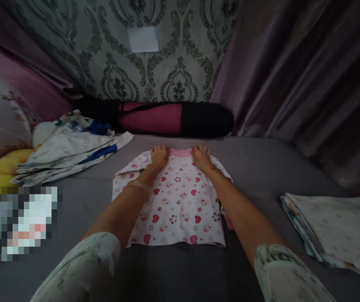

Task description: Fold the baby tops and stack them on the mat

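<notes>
A small long-sleeved shirt (180, 197), white with pink and red hearts and flowers and a pink collar, lies spread on the grey bed surface. My left hand (160, 156) rests on its left shoulder, beside the collar, fingers laid out towards the far edge. On the other shoulder, my right hand (201, 156) lies in the same way, palm down. Both hands touch the fabric. The shirt's left sleeve is bent down at the side; my right forearm hides much of the other sleeve, whose pink cuff shows.
A pile of white and blue clothes (69, 147) lies at the left by a yellow plush item (10, 163). Folded pale cloth (340, 230) sits at the right. A black and pink long bag (154, 118) lies along the wall. Purple curtains (277, 75) hang at the right.
</notes>
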Action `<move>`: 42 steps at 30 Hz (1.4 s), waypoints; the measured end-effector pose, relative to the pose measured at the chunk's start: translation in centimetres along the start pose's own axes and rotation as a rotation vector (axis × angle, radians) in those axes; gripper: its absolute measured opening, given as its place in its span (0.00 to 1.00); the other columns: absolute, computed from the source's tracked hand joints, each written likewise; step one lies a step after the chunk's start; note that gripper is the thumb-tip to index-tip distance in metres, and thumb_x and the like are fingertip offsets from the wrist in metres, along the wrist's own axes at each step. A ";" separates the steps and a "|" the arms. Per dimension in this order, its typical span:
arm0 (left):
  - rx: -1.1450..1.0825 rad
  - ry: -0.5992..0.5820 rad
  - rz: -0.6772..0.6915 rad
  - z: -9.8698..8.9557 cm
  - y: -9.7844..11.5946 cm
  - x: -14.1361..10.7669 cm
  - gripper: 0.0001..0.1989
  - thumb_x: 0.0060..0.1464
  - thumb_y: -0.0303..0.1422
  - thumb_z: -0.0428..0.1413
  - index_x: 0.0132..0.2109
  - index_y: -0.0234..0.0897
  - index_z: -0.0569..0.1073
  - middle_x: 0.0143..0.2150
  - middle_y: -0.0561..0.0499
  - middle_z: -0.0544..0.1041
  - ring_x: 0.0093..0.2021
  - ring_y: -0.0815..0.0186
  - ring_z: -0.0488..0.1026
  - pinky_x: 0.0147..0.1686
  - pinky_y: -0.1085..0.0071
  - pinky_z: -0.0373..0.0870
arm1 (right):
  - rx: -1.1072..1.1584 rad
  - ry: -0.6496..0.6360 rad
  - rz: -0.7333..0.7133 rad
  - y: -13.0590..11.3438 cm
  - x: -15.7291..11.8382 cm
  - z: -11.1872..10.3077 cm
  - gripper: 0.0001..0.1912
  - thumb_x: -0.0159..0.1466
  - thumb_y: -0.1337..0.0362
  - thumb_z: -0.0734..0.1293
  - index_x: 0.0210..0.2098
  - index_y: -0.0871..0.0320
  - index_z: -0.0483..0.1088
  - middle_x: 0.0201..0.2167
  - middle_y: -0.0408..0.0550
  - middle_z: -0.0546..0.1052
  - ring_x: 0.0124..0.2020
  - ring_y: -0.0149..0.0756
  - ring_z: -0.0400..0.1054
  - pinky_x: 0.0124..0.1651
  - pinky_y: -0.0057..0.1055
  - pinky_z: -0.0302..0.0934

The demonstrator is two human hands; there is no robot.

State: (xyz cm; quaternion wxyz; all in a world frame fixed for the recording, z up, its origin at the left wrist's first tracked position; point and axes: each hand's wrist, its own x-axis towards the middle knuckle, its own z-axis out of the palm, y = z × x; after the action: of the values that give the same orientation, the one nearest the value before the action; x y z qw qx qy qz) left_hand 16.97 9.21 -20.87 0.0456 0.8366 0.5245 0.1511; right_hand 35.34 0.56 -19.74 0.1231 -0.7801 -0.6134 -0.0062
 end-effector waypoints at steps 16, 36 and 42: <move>-0.117 -0.050 0.414 -1.7 6.8 -3.4 0.15 0.61 0.31 0.45 0.51 0.35 0.71 0.52 0.40 0.73 0.53 0.51 0.67 0.52 0.54 0.58 | 0.230 -0.246 0.307 12.9 -13.8 -9.4 0.13 0.64 0.64 0.60 0.32 0.60 0.74 0.24 0.48 0.76 0.25 0.32 0.67 0.28 0.25 0.57; -0.205 0.013 0.566 4.3 12.5 -4.6 0.22 0.64 0.32 0.41 0.59 0.27 0.66 0.61 0.37 0.68 0.62 0.58 0.64 0.63 0.62 0.57 | 0.473 -0.473 0.256 9.7 -18.5 -9.0 0.05 0.53 0.65 0.69 0.24 0.59 0.69 0.19 0.37 0.67 0.23 0.25 0.58 0.25 0.22 0.50; -0.131 -0.057 0.495 4.2 12.8 -4.9 0.24 0.65 0.33 0.40 0.64 0.32 0.63 0.66 0.41 0.63 0.67 0.57 0.57 0.66 0.59 0.51 | 0.518 -0.388 0.314 12.8 -16.2 -11.2 0.02 0.50 0.69 0.66 0.25 0.58 0.67 0.17 0.36 0.64 0.20 0.25 0.55 0.22 0.22 0.45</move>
State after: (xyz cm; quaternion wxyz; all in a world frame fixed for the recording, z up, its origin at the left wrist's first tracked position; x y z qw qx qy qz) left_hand 27.32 -0.57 -22.83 0.0763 0.9387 0.2913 0.1676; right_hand 45.20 -19.97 -13.86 0.1977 -0.7943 -0.4794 0.3166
